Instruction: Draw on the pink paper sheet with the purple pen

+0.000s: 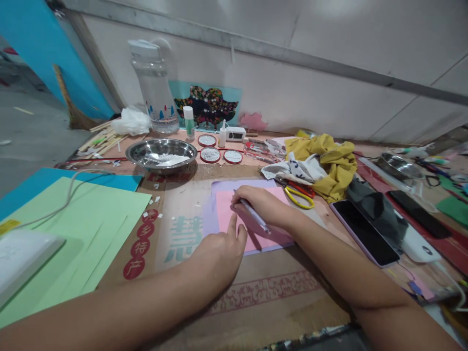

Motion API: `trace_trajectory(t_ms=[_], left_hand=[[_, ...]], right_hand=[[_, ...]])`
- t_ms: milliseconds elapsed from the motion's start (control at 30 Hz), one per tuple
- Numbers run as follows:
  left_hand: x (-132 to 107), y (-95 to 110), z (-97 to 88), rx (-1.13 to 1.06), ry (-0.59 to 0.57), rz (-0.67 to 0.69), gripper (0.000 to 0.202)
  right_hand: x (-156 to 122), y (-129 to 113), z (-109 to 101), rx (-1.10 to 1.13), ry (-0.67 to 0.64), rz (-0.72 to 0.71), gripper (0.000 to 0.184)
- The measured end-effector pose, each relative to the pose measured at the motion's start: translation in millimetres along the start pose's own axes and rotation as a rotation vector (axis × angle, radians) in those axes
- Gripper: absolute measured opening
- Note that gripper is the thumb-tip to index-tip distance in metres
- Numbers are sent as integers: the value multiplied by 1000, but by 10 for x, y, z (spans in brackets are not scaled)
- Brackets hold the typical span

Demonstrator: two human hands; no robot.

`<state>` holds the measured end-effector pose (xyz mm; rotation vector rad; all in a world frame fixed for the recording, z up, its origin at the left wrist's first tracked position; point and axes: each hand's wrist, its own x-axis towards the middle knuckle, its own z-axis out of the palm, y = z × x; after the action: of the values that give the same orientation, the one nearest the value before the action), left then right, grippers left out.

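head view: the right hand (256, 202) pinches a pale pen (254, 214) between thumb and fingers, close to the pen's far end; the clip end slants back toward the person. the left hand (219, 253) is partly spread: the index finger is stretched forward over the pink sheet (224, 209), the thumb stands a little apart from it, and the remaining fingers are tucked under and partly hidden. no object shows in the left hand.

the pink sheet lies on a purple sheet (209, 214), which shows past it at the left and along the far edge. both rest on printed cardboard (263, 312) on the surface, directly in front of the person. the hands cover part of the pink sheet, and no pen line can be made out.

scissors with yellow handles (289, 195) lie beyond the right forearm, just beside the sheets. a metal bowl (161, 169) stands farther off to the left; green sheets (91, 214) lie at the left side.

assessment: the step in hand appears to be marking the pink sheet. whether the pen tip touches it cannot be told. the next move seems to call for light, steady pen control, with the left fingertip keeping both layers from sliding.
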<state>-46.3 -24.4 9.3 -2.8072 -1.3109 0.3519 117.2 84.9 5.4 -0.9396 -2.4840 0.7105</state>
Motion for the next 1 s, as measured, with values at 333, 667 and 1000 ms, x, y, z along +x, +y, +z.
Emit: trace_trajectory(t_ms=[333, 667, 1000], left_hand=[[-12, 1, 35, 9, 84, -2, 49], [-21, 8, 112, 47, 39, 5, 58], [-12, 2, 32, 43, 2, 26, 58]], right_hand=[[83, -29, 215, -213, -18, -8, 18], [174, 303, -90, -58, 411, 136, 8], [124, -181, 143, 1140, 109, 421, 38]])
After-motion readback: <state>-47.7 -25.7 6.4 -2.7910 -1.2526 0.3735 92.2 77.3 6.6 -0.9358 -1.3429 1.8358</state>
